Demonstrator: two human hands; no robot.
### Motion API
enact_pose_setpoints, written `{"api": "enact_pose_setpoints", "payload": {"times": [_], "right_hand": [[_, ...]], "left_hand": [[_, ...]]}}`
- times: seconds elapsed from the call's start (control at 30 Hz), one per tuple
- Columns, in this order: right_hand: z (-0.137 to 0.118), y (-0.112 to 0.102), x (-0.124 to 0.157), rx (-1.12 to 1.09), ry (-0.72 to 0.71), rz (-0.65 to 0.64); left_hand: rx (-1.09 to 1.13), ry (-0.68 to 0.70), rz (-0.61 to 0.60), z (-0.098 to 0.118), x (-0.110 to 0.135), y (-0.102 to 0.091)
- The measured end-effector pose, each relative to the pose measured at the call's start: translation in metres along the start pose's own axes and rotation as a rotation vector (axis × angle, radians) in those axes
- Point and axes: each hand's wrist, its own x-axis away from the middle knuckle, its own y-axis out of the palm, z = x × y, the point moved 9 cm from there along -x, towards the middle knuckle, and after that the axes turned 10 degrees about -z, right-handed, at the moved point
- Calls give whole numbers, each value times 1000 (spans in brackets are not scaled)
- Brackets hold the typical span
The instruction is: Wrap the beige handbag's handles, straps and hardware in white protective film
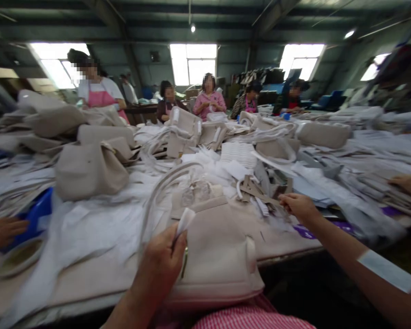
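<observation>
A beige handbag (215, 246) lies in front of me, reaching over the table's near edge, with a curved strap (157, 183) rising behind it. My left hand (162, 258) is closed at the bag's left side, thumb and fingers pinching a small white wrapped piece (185, 220). Stretched out to the right, my right hand (299, 208) is closed, its fingertips on the end of a flat brown strip (265, 196). That strip belongs to a loose heap of brown and white strips. Clear plastic wrap (195, 189) sits at the bag's top.
Stuffed beige bags (91, 171) and white sheets (99, 228) cover much of the table (99, 285). At left are a blue container (37, 212), a shallow bowl (20, 258) and another person's hand (5, 233). Another hand (409, 185) reaches in at right. Several people sit or stand beyond.
</observation>
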Motion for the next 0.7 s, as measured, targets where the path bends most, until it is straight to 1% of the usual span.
{"api": "enact_pose_setpoints", "payload": {"times": [0.03,0.07,0.1,0.17,0.23,0.27,0.3,0.37,0.4,0.47,0.6,0.63,0.7], "right_hand": [[-14,16,7,-38,-1,-60],[-33,38,17,-98,-10,-170],[-55,61,30,-144,-33,-260],[-109,109,65,-192,-133,-460],[-154,156,100,-213,-184,-655],[-171,176,114,-231,-201,-725],[-182,193,124,-241,-208,-783],[-191,219,134,-237,-193,-838],[-189,227,134,-222,-174,-841],[-181,236,129,-178,-121,-819],[-169,237,124,-130,-39,-777],[-169,237,125,-130,-29,-776],[-170,236,127,-129,-12,-779]], "left_hand": [[-26,23,10,4,-1,0],[-57,40,26,7,-2,1],[-92,53,38,10,-2,1],[-176,65,48,14,-1,4],[-270,61,37,18,2,8],[-322,52,35,20,3,9],[-376,43,34,22,5,10],[-476,33,38,24,9,12],[-517,31,43,25,11,13],[-570,33,57,26,14,15],[-603,45,120,25,19,14],[-604,58,118,26,20,14],[-621,86,74,26,19,17]]}}
